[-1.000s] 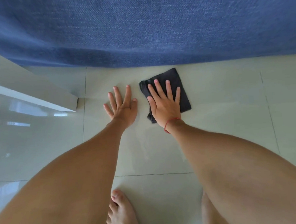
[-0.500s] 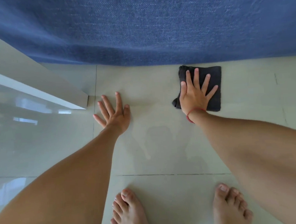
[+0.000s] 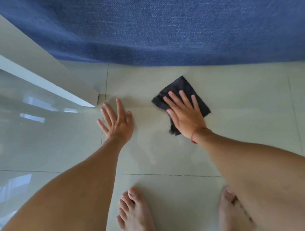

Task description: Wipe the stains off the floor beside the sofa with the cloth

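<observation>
Overhead, I look down on a blue fabric sofa (image 3: 178, 24) that fills the whole top of the view, its lower edge meeting a pale glossy tiled floor (image 3: 246, 109). At the left a white furniture panel (image 3: 38, 72) runs diagonally down to a corner near the middle of the floor.

Two bare forearms reach forward from the bottom corners. Between them, at the bottom, I see two bare feet (image 3: 134, 216) standing on the tiles.

On the floor a little below the sofa edge lies the dark grey cloth (image 3: 180, 88), folded roughly square and turned so one corner points at the sofa. The right hand (image 3: 185, 117) lies flat on top of it, palm down, fingers (image 3: 175, 99) spread and straight rather than curled around anything. The cloth shows beyond the fingertips, out to the right of the little finger, and as a bunched strip left of the thumb and palm. A thin red string (image 3: 197, 132) circles that wrist.

The left hand (image 3: 118, 122) rests palm down on the bare tile, well apart from the cloth, fingers splayed and holding nothing, its fingertips near the panel's corner.

I can make out faint dull smears (image 3: 153, 149) on the tile between the two wrists.
</observation>
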